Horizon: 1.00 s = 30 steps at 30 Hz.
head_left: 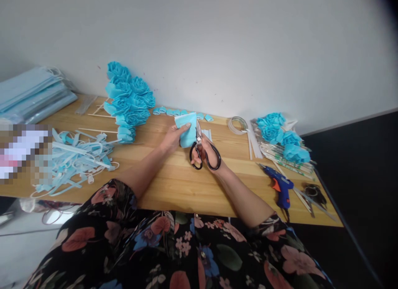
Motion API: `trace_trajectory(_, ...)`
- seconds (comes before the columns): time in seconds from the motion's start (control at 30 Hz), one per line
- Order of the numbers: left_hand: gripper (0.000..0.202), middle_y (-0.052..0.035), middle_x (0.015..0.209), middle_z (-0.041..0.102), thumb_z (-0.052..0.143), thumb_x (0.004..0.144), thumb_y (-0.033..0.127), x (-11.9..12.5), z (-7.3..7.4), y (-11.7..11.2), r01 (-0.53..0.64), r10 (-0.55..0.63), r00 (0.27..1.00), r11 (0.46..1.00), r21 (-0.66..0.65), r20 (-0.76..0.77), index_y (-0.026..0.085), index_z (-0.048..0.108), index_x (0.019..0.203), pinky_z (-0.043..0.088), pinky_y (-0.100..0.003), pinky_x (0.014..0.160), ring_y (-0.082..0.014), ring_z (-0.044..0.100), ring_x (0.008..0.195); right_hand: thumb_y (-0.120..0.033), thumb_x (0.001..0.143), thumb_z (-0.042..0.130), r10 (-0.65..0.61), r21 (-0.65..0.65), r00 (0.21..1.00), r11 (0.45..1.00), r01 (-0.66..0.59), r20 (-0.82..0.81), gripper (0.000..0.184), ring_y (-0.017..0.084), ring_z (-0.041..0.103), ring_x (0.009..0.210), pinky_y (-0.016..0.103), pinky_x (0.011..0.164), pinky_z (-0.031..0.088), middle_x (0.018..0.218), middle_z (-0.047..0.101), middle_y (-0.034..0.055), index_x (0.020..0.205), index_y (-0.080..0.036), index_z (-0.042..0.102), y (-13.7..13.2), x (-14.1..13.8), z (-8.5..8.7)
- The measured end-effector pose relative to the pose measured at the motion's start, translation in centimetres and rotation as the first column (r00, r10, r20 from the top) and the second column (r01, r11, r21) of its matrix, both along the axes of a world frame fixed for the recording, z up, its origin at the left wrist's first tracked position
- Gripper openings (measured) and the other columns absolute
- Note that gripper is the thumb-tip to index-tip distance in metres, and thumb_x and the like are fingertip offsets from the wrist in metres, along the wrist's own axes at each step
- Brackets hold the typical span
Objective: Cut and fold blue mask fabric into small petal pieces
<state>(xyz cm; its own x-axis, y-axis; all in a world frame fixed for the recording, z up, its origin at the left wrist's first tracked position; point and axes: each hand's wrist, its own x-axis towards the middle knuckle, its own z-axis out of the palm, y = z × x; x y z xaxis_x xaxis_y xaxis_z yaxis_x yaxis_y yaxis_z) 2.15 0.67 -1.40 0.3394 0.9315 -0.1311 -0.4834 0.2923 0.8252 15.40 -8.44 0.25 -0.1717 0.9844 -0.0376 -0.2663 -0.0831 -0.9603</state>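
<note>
My left hand (174,136) pinches a folded piece of light blue mask fabric (188,133) above the middle of the table, thumb on its front. In my right hand (207,150) is a pair of scissors (199,140) with black loop handles, fingers through the loops. The blades point up and lie along the right edge of the fabric. Whether they are cutting into it I cannot tell. Behind my hands, a row of small rolled blue pieces (169,112) lies along the wall. Part of another pale blue piece (206,134) shows beside my right hand.
Blue fabric flowers (130,94) on sticks are heaped at the back left, near cut strips (77,156) and stacked masks (27,94). To the right are a tape roll (238,125), more blue flowers (282,135) and a blue glue gun (280,183) near the table's front edge.
</note>
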Motion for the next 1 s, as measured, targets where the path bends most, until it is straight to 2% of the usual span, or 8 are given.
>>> trace_trajectory(0.2, 0.045, -0.002, 0.07, 0.072, 0.093, 0.052, 0.047, 0.09, 0.11, -0.09, 0.007, -0.007, 1.0, 1.0, -0.004, -0.006, 0.014, 0.073, 0.075, 0.051, -0.024, 0.06, -0.0125, 0.061, 0.059, -0.069, 0.087, 0.054, -0.01, 0.018, 1.0, 1.0, 0.01, -0.009, 0.063, 0.009, 0.042, 0.038, 0.029, 0.051, 0.055, 0.055, 0.054, -0.0089, 0.127, -0.021, 0.049, 0.08, -0.02, -0.16)
trace_trajectory(0.47, 0.043, -0.0014, 0.073, 0.072, 0.091, 0.057, 0.046, 0.16, -0.39, 0.03, -0.01, 0.01, 1.0, 1.0, 0.003, 0.001, 0.014, 0.073, 0.08, 0.051, -0.026, 0.063, -0.0127, 0.063, 0.061, -0.07, 0.086, 0.055, -0.029, 0.009, 1.0, 1.0, 0.029, 0.006, 0.069, 0.009, 0.043, 0.039, 0.029, 0.051, 0.056, 0.054, 0.055, -0.0086, 0.134, -0.021, 0.047, 0.02, -0.03, -0.18)
trace_trajectory(0.8, 0.042, -0.0029, 0.073, 0.073, 0.091, 0.056, 0.047, 0.12, -0.3, -0.1, 0.005, -0.005, 1.0, 1.0, 0.027, -0.019, 0.014, 0.074, 0.076, 0.051, -0.024, 0.062, -0.0127, 0.063, 0.061, -0.064, 0.09, 0.053, -0.011, 0.031, 1.0, 0.999, 0.011, -0.012, 0.056, 0.009, 0.043, 0.038, 0.027, 0.051, 0.056, 0.054, 0.055, -0.0091, 0.125, -0.022, 0.046, 0.1, 0.02, -0.09)
trace_trajectory(1.0, 0.041, -0.0044, 0.078, 0.076, 0.091, 0.057, 0.045, 0.08, -0.21, -0.08, -0.023, 0.023, 1.0, 0.999, 0.025, 0.006, 0.015, 0.076, 0.081, 0.052, -0.026, 0.069, -0.0155, 0.067, 0.069, -0.065, 0.09, 0.053, 0.003, 0.024, 1.0, 1.0, -0.003, -0.011, 0.059, 0.009, 0.043, 0.038, 0.027, 0.05, 0.056, 0.053, 0.055, -0.0093, 0.13, -0.022, 0.045, 0.09, 0.05, 0.05)
